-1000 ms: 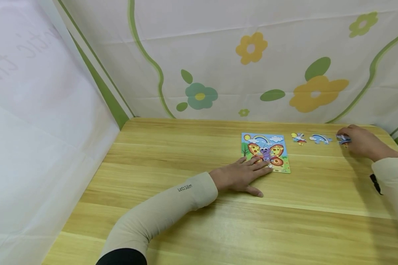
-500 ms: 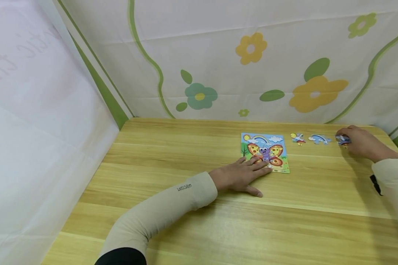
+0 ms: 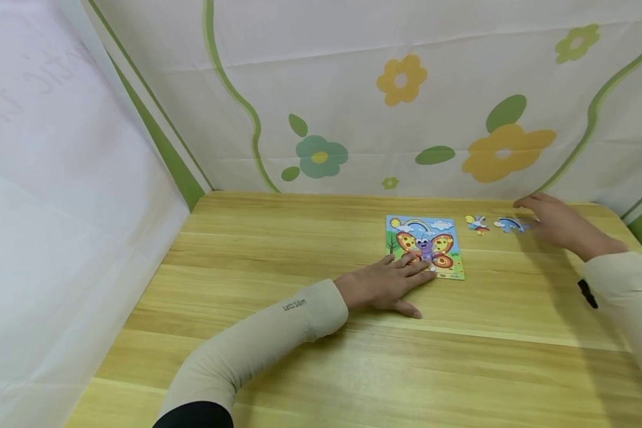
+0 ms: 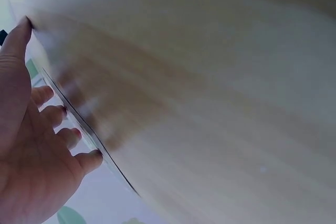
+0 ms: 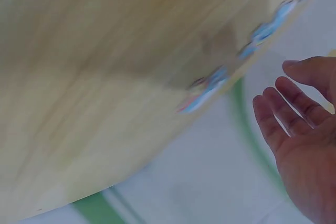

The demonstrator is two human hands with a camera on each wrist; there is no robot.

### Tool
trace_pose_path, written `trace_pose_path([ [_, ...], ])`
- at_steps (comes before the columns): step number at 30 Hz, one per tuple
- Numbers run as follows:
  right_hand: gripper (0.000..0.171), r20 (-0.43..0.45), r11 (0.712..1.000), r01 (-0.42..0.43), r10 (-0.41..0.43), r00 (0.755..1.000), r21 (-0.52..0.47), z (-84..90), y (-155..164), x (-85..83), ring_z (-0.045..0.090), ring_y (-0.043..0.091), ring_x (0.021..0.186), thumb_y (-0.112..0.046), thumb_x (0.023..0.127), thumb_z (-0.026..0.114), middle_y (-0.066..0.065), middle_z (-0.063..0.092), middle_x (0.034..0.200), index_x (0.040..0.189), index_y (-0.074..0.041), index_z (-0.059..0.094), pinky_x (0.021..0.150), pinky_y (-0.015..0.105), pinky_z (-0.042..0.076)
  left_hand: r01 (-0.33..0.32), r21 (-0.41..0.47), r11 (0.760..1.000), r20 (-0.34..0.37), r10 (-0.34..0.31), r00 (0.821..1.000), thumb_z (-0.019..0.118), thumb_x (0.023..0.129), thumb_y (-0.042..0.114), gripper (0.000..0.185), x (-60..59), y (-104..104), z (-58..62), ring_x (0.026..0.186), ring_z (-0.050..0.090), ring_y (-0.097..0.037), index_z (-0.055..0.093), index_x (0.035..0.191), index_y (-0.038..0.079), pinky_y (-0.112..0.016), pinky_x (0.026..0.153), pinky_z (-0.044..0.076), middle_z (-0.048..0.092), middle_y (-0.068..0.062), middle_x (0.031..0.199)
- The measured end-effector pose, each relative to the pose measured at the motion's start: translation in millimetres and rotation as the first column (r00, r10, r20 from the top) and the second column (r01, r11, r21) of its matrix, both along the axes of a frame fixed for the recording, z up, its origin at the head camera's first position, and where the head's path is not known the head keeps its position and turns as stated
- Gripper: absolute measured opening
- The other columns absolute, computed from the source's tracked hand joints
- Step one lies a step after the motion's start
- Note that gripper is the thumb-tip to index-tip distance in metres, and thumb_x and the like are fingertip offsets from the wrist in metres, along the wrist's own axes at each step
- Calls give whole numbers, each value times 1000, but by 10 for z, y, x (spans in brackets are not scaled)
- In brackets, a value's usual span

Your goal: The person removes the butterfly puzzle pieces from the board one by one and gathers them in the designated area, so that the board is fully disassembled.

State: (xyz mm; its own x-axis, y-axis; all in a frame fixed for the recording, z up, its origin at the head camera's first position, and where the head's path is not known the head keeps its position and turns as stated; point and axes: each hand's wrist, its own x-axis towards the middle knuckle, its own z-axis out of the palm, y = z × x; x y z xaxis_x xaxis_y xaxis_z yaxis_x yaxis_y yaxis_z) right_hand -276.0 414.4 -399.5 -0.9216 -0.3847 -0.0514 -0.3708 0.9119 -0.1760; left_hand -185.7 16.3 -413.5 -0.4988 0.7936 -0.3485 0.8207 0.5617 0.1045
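A square butterfly puzzle (image 3: 427, 242) lies on the table, with my left hand (image 3: 380, 287) resting across its lower edge, fingers spread. In the left wrist view, those fingertips (image 4: 89, 160) press on the thin board from above. To the right of the board are two loose puzzle pieces, one with a yellow corner (image 3: 478, 224) and one with a rainbow (image 3: 508, 224). My right hand (image 3: 562, 226) hovers over the rainbow piece's right end, fingers extended and holding nothing. A third puzzle piece (image 5: 206, 90) lies flat in the right wrist view; the hand hides it from the head view.
The wooden table (image 3: 299, 238) ends at the back against a white cloth (image 3: 353, 71) printed with flowers. Another white cloth (image 3: 75, 208) hangs along the left side. Beige sleeves (image 3: 267, 333) cover both forearms.
My right hand has let go of the rightmost puzzle piece, risen and shifted left toward the rainbow piece, its fingers straightening. The left hand stays on the puzzle.
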Motion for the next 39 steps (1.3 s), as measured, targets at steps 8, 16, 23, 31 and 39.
trace_pose_path([
  [8, 46, -35, 997, -66, 64, 997, -45, 136, -519, 24, 50, 59, 128, 7, 94, 64, 38, 51, 141, 139, 13, 54, 100, 70, 46, 10, -2, 1000, -25, -10, 1000, 40, 106, 66, 86, 15, -7, 8, 166, -4, -24, 3, 171, 26, -50, 133, 13, -3, 3, 179],
  [16, 47, -56, 984, -141, 135, 989, -112, 198, -945, 70, 51, 55, 131, 2, 95, 70, 34, 56, 141, 139, 10, 56, 106, 69, 44, -5, 11, 1000, -48, 6, 999, 43, 105, 65, 87, 4, -134, 5, 166, -1, -25, 4, 171, 24, -52, 132, 16, -3, 1, 179],
  [23, 47, -46, 971, -186, 181, 982, -147, 242, -1260, 97, 56, 52, 128, 0, 95, 70, 32, 58, 140, 140, 10, 57, 105, 66, 47, -28, 22, 999, -45, 29, 999, 43, 105, 65, 88, -13, -312, 12, 166, 1, -26, 2, 171, 23, -53, 132, 16, -1, 1, 179],
  [31, 51, 55, 951, -182, 202, 978, -249, 231, -1517, 158, 57, 46, 129, -7, 99, 70, 27, 59, 142, 146, 5, 53, 105, 65, 47, -43, 25, 999, -25, 44, 999, 42, 105, 65, 87, -5, -471, 16, 166, 2, -26, 3, 171, 23, -54, 132, 16, 0, 1, 179],
  [39, 49, 78, 935, -211, 242, 967, -284, 166, -1739, 152, 58, 45, 130, -4, 97, 71, 24, 62, 142, 144, 2, 56, 105, 65, 49, -32, 28, 999, -24, 33, 999, 41, 106, 63, 84, -10, -493, 24, 165, 6, -24, 8, 171, 20, -53, 132, 15, 3, 2, 179],
])
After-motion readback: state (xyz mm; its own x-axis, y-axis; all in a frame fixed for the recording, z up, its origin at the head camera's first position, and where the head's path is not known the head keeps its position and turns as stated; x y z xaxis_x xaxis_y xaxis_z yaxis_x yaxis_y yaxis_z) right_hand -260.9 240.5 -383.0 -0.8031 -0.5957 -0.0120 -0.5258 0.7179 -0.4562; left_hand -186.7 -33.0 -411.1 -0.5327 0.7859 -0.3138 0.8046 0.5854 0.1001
